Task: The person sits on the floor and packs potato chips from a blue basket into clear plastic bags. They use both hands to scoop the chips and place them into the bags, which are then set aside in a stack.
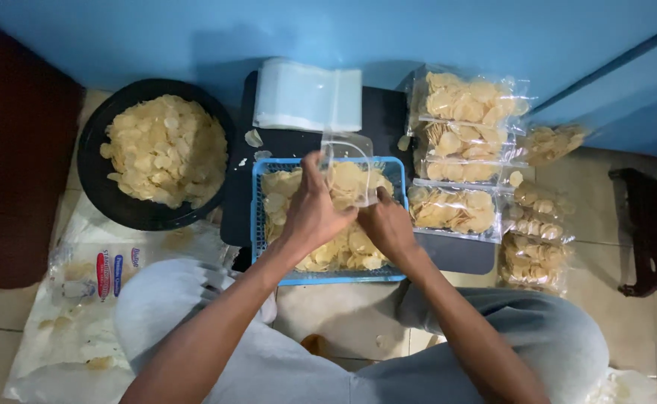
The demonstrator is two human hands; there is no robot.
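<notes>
My left hand (309,213) and my right hand (390,224) both grip a clear plastic bag (349,168), holding it open over a blue basket (256,217) full of pale round chips (343,251). The left hand pinches the bag's left edge; the right hand holds its right side lower down. The bag looks nearly empty. The basket rests on a dark board (455,254).
A black bowl (92,183) heaped with chips sits at left. A stack of empty clear bags (307,96) lies behind the basket. Several filled chip bags (467,135) pile up at right. A large plastic sack (81,299) lies at lower left; a dark stool (650,224) stands at right.
</notes>
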